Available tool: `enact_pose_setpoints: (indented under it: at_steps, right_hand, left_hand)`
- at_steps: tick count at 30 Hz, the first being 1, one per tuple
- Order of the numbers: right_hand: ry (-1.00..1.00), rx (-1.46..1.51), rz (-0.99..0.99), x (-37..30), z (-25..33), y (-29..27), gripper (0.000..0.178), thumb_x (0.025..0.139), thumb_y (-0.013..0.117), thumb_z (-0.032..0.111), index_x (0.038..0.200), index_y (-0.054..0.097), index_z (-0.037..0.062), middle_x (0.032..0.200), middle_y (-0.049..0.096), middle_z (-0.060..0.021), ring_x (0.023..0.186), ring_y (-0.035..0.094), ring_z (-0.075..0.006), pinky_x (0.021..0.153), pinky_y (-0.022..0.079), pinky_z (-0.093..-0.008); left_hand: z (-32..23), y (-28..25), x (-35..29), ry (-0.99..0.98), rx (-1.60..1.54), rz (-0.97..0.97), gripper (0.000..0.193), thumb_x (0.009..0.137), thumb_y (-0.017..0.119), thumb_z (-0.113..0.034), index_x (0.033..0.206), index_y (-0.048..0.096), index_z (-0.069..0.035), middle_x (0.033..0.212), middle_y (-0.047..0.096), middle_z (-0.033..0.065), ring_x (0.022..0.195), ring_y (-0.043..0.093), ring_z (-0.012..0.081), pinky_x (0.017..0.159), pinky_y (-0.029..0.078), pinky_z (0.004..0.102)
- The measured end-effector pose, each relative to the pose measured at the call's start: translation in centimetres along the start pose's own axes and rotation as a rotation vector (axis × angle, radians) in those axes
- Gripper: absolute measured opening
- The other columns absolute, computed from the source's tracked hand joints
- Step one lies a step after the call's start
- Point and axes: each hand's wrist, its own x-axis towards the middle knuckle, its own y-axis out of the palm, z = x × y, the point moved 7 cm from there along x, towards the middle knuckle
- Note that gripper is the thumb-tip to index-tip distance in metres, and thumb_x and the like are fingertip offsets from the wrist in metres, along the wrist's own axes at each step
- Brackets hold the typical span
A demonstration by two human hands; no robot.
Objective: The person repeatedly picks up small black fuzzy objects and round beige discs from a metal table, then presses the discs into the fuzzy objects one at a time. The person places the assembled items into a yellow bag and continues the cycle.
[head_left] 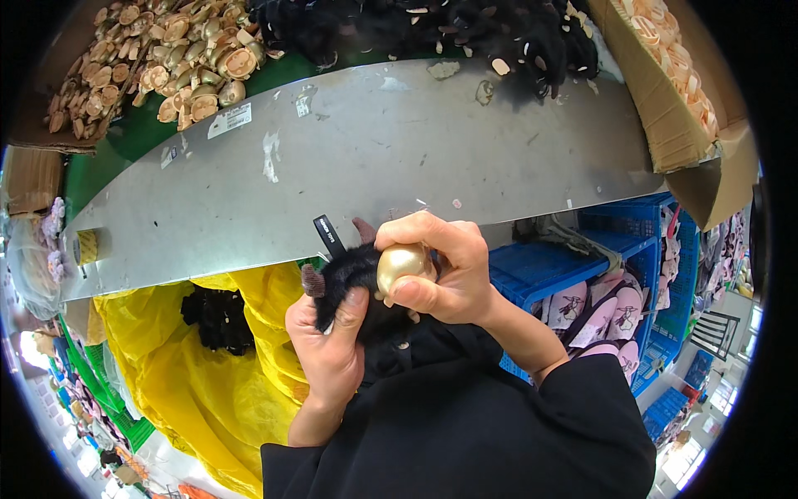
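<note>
The right hand [455, 270] had its fingers curled nearly together, clamping a gold rounded piece [405, 268] against the black plush [353, 274], right near centre! From seven o'clock the left hand [331, 356] pinched that plush tight, thumb on top. Just beyond, towards twelve, ran the surface's [357, 150] near edge, then a broad bare metal stretch. At eight, a yellow bag [183, 391] held black furry pieces [218, 320]; at two, a carton [657, 125] brimmed with peach-coloured pieces [669, 50].

Bright, even light; soft sheen on metal desk [465, 133]. Windows [683, 462] well beyond its right end blown out. Desk's edges bowed; frame corners black.
</note>
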Motion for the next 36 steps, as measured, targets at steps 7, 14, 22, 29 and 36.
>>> enact_pose_setpoints:
  at_steps: [7, 14, 22, 29, 36]
  right_hand:
    - [-0.008, -0.01, -0.07, 0.2, 0.1, -0.9, 0.036, 0.092, 0.077, 0.034, 0.105, 0.068, 0.0018, 0.081, 0.069, -0.006, 0.066, 0.064, -0.0101, 0.059, 0.049, -0.0217]
    - [-0.334, -0.423, -0.143, 0.2, 1.3, -1.3, 0.045, 0.088, 0.078, 0.043, 0.097, 0.071, -0.0003, 0.072, 0.069, -0.0069, 0.054, 0.063, -0.0161, 0.052, 0.05, -0.0247]
    - [-0.53, -0.826, -0.199, -0.5, 1.4, -0.3, 0.041, 0.085, 0.08, 0.041, 0.101, 0.075, 0.0025, 0.055, 0.049, 0.001, 0.043, 0.044, -0.0137, 0.046, 0.035, -0.0263]
    - [-0.563, -0.843, -0.214, -0.4, 1.1, -0.1, 0.038, 0.086, 0.08, 0.037, 0.102, 0.076, 0.0028, 0.055, 0.048, 0.0015, 0.043, 0.043, -0.0134, 0.046, 0.033, -0.0273]
    - [-0.545, -0.894, -0.203, -0.1, 0.1, 0.4, 0.033, 0.088, 0.077, 0.031, 0.103, 0.076, 0.0017, 0.055, 0.047, 0.0015, 0.044, 0.043, -0.014, 0.046, 0.033, -0.0285]
  left_hand:
    - [0.0, 0.9, 0.1, 0.007, -0.059, -0.007, 0.02, 0.097, 0.068, -0.004, 0.114, 0.07, 0.005, 0.107, 0.071, 0.0044, 0.096, 0.062, 0.0103, 0.089, 0.047, 0.0254]
    - [0.7, 0.4, 0.5, -0.031, -0.048, -0.019, 0.019, 0.098, 0.066, -0.003, 0.115, 0.069, 0.005, 0.107, 0.07, 0.0037, 0.098, 0.061, 0.0097, 0.09, 0.047, 0.0254]
    - [1.1, 0.5, 0.9, 0.077, 0.168, -0.066, 0.016, 0.1, 0.064, -0.005, 0.114, 0.067, 0.004, 0.106, 0.068, 0.0015, 0.097, 0.057, 0.0074, 0.088, 0.046, 0.0233]
    - [1.5, 0.7, 1.7, 0.067, 0.125, -0.086, 0.013, 0.1, 0.064, -0.003, 0.111, 0.065, 0.003, 0.102, 0.066, 0.0, 0.095, 0.056, 0.0062, 0.086, 0.045, 0.0218]
    - [2.2, 0.1, 2.6, 0.053, 0.157, -0.089, 0.013, 0.098, 0.068, -0.003, 0.11, 0.064, 0.001, 0.097, 0.063, -0.0023, 0.093, 0.055, 0.0048, 0.084, 0.045, 0.0208]
